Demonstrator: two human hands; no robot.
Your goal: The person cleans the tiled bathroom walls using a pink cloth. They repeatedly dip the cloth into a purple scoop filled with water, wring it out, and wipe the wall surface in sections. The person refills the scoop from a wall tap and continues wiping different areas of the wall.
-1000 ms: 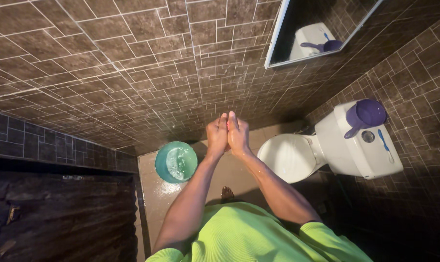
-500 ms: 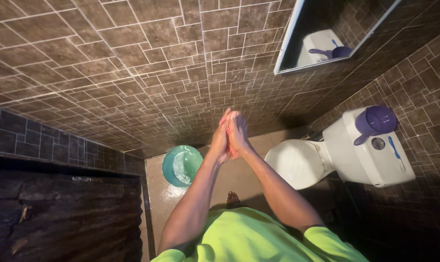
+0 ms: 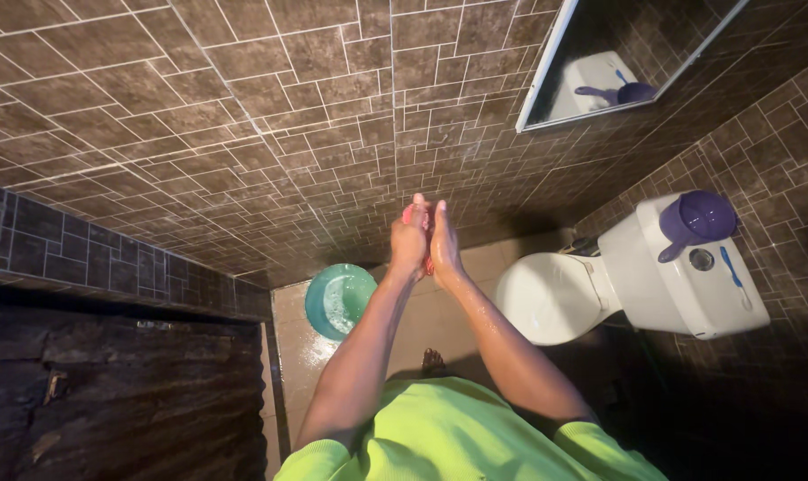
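Both hands (image 3: 426, 236) have slid, pressing a small pink bar (image 3: 408, 214).

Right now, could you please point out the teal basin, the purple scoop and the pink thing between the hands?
Teal basin (image 3: 340, 301): head view, on its wet inner bottom.
Purple scoop (image 3: 705, 216): head view, on its bowl, atop the toilet tank.
Pink thing (image 3: 408, 213): head view, on the edge showing above the left hand.

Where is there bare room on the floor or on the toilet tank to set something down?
The tan floor between the teal basin and the white toilet is bare but wet. The tank lid is crowded: a purple cup and a blue toothbrush lie there, leaving only its near end free.
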